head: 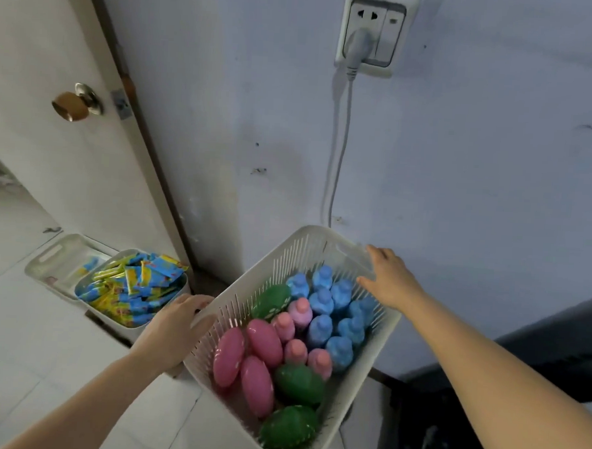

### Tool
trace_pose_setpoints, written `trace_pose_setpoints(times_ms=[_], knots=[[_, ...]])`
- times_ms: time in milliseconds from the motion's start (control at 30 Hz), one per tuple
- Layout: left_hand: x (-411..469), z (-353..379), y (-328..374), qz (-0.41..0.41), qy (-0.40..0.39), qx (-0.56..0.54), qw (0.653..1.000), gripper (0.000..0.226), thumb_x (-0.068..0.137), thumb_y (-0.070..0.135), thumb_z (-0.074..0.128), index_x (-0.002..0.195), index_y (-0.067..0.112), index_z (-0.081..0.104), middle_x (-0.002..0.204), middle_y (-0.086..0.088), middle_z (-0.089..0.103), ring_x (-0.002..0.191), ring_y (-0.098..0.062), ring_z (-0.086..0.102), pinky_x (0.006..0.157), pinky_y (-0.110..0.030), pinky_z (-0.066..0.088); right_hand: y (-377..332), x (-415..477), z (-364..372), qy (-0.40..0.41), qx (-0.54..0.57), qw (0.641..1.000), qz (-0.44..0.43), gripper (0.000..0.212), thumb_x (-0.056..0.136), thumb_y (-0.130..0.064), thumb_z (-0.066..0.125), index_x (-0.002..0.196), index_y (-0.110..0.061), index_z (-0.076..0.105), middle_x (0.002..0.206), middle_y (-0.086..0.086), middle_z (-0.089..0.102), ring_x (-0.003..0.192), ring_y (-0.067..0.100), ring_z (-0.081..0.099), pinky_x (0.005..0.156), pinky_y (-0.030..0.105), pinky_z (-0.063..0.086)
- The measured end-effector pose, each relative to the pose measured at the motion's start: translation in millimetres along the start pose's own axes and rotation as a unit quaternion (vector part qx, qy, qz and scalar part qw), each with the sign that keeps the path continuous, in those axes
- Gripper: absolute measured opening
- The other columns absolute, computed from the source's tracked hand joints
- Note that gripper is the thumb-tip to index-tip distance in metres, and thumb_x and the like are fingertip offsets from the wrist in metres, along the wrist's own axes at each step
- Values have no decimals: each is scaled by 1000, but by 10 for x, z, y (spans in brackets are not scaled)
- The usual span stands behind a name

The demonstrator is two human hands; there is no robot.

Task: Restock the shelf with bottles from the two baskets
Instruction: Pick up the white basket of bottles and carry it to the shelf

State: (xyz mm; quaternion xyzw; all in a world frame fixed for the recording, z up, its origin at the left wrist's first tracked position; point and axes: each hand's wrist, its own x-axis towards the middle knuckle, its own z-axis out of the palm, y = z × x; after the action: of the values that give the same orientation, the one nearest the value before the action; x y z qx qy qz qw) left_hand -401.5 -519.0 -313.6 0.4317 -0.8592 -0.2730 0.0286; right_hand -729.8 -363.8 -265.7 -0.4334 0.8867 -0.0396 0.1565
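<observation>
A white slatted plastic basket [324, 241] hangs tilted in the middle of the view, held between both hands. It is packed with several blue bottles [320, 328], several small pink bottles [284, 325], pink oval bottles [264, 343] and green oval bottles [298, 384]. My left hand [174, 326] grips the basket's near left rim, fingers curled over the edge. My right hand [389, 280] lies on the far right rim by the handle slot, and how its fingers lie there is unclear.
On the tiled floor at left stand a second white basket [54, 263] and a white bin [124, 323] full of blue and yellow packets. A white door [51, 160] with a brass knob is left. A wall socket [375, 32] with cable is above. A dark object [538, 357] is right.
</observation>
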Motion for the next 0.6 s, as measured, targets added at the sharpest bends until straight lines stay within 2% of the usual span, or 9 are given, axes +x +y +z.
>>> trace_pose_setpoints(times_ms=[233, 367, 433, 500, 600], knots=[[-34, -3, 15, 24, 16, -32, 999, 31, 90, 31, 60, 120, 26, 59, 101, 15, 55, 94, -8, 55, 82, -24, 43, -64, 364, 58, -31, 6, 999, -2, 71, 91, -37, 55, 148, -16, 18, 145, 15, 31, 129, 33, 37, 103, 42, 38], [-119, 16, 70, -13, 30, -48, 998, 30, 90, 28, 61, 119, 24, 60, 100, 16, 56, 96, -11, 57, 78, -23, 38, -34, 572, 124, -59, 21, 998, -12, 72, 91, -35, 56, 149, -16, 17, 143, 16, 35, 124, 33, 45, 98, 40, 42], [-221, 67, 121, -56, 55, -67, 995, 33, 89, 26, 62, 121, 22, 60, 103, 13, 59, 100, -15, 59, 79, -24, 38, 1, 678, 158, -68, 49, 996, -24, 69, 90, -36, 57, 147, -16, 23, 137, 16, 45, 119, 31, 50, 92, 36, 43], [-356, 153, 181, -133, 91, -98, 982, 37, 88, 24, 64, 124, 23, 58, 108, 10, 61, 103, -18, 59, 82, -28, 42, 52, 790, 173, -74, 92, 993, -23, 59, 90, -36, 58, 141, -14, 36, 128, 13, 55, 111, 29, 55, 82, 30, 42], [-607, 332, 317, -258, 144, -210, 932, 33, 88, 24, 64, 121, 22, 57, 108, 3, 66, 93, -16, 63, 76, -33, 50, 119, 916, 180, -76, 137, 988, -14, 35, 91, -36, 57, 112, -9, 57, 111, 15, 64, 96, 30, 60, 76, 32, 43]])
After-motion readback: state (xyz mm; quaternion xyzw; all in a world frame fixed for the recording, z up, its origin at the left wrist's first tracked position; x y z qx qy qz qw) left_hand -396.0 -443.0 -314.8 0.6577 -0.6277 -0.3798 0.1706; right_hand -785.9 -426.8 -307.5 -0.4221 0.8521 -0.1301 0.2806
